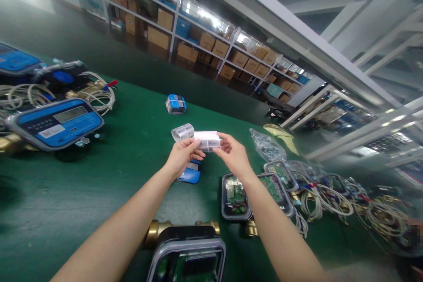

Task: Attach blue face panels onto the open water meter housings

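Between my two hands a strip of printed labels (207, 142) is stretched out above the green table, its left end curling into a loose roll. The fingers of my left hand (183, 155) pinch the strip near its middle. At the strip's right end, my right hand (233, 153) grips the edge between thumb and fingers. Below the left hand lies a blue faceplate (191, 173), partly covered by the fingers. Nearest to me stands a meter (188, 260) with brass pipe ends and a circuit board showing in its housing.
Finished-looking blue meters (59, 123) with coiled cables crowd the left. A banded stack of blue plates (176, 104) sits farther back. On the right are open meter housings (236, 196), coiled cables (317, 202) and a clear plastic bag (267, 145). Shelves with cardboard boxes (158, 37) stand beyond.
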A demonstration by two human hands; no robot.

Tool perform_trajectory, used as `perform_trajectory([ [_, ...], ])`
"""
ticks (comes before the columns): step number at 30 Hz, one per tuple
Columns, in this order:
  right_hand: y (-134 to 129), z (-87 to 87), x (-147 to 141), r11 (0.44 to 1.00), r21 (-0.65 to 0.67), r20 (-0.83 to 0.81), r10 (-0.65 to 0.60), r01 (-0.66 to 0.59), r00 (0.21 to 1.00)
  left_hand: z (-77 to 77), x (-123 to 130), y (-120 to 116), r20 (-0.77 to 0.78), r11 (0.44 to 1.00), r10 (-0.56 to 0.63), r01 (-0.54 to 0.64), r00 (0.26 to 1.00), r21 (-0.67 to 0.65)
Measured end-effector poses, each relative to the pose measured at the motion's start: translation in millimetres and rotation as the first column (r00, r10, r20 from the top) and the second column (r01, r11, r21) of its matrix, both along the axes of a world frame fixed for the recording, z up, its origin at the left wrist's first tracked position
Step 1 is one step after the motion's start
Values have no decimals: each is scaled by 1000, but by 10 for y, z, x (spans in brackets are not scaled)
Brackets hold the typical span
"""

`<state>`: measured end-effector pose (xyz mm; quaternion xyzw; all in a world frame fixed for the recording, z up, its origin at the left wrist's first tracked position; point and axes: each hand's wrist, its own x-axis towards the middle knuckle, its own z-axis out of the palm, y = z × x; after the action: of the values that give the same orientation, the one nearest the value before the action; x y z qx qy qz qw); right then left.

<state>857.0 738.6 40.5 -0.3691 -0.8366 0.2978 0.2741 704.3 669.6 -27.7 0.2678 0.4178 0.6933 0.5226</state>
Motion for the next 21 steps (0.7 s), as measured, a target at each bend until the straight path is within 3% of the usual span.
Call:
perform_trajectory([
  [9, -10, 12, -19, 998, 38, -91, 53, -50, 994, 52, -2, -14, 69, 1000, 13, -11, 998, -25],
  [21, 18, -53, -31, 991, 127, -80, 56, -45, 995, 77, 13, -25, 79, 998, 8, -3, 997, -65],
])
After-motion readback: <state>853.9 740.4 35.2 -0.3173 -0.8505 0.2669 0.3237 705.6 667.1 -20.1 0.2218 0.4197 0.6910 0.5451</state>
